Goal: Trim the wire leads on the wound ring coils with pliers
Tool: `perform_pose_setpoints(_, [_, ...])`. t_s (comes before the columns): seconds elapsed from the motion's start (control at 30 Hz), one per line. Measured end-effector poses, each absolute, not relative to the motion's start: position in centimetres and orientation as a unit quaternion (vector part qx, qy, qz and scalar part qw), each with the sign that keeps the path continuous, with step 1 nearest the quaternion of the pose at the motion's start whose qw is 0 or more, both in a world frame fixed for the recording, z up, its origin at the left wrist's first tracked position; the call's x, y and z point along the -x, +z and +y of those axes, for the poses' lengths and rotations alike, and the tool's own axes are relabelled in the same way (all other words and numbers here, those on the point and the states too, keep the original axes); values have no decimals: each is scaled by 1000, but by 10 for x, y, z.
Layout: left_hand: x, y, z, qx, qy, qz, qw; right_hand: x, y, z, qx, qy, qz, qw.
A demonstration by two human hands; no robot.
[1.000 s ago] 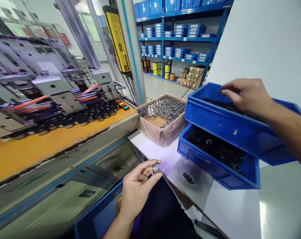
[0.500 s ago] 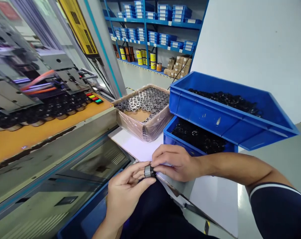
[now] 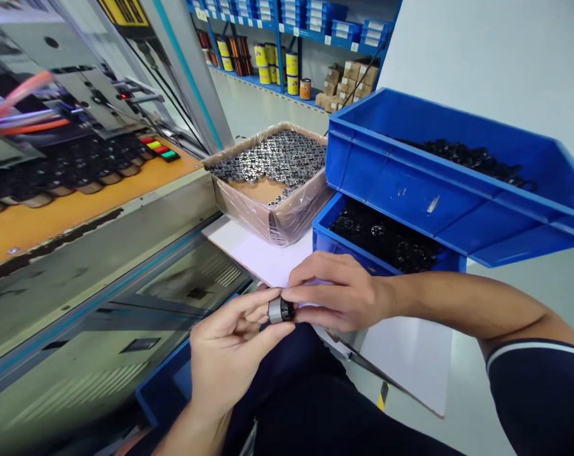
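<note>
Left hand: my left hand is partly closed, thumb and fingertips pinching a grey metal cylinder from near and far sides.
Right hand: my right hand comes in from the right, its fingertips closed on the black end piece.
Cylinder: between my 2 hands, lying sideways, the black end piece against its right end.
White table: the white table lies beyond and to the right of my hands.
Lower bin: just beyond my right hand, the lower blue bin holds black parts.
Upper bin: above it, the upper blue bin holds more black parts.
Carton: left of the 2 bins, a film-lined carton holds many metal pieces.
Machine: at left, an orange bed carries black-topped pieces.
Far side: blue shelving holds bins, yellow tubs and small boxes.
</note>
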State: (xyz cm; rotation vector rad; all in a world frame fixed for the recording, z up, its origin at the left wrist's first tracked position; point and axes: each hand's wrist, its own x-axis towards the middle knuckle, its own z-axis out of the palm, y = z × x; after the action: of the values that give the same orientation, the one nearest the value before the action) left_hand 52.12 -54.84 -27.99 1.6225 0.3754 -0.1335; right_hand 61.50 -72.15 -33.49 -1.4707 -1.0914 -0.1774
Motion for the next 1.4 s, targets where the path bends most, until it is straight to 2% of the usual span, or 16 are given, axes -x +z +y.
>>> perform_pose_setpoints(0.67, [-516,-288,-562,-666,-45,197,718,-616,-336,-719,652,-178,-512,531])
perform_pose_setpoints(0.77, [-515,-286,-559,-727,-17,158,668,-616,-335,-720,648,-177,-504,544])
perform_pose_setpoints(0.97, [-525,-276,-542,-890,73,-70,444,-611,-330,-718,627,-113,-474,608])
perform_pose_setpoints(1.07, [-525,-277,-543,-898,94,-73,423,-610,-330,-718,626,-93,-468,618])
perform_pose_setpoints(1.13, [-524,-280,-546,-883,79,-41,460,-610,-330,-719,631,-92,-472,608])
perform_pose_setpoints(1.23, [-524,-286,-553,-819,36,54,570,-611,-331,-720,639,-115,-491,580])
perform_pose_setpoints(1.4, [-526,-297,-557,-605,-82,180,772,-614,-334,-718,653,-123,-463,587])
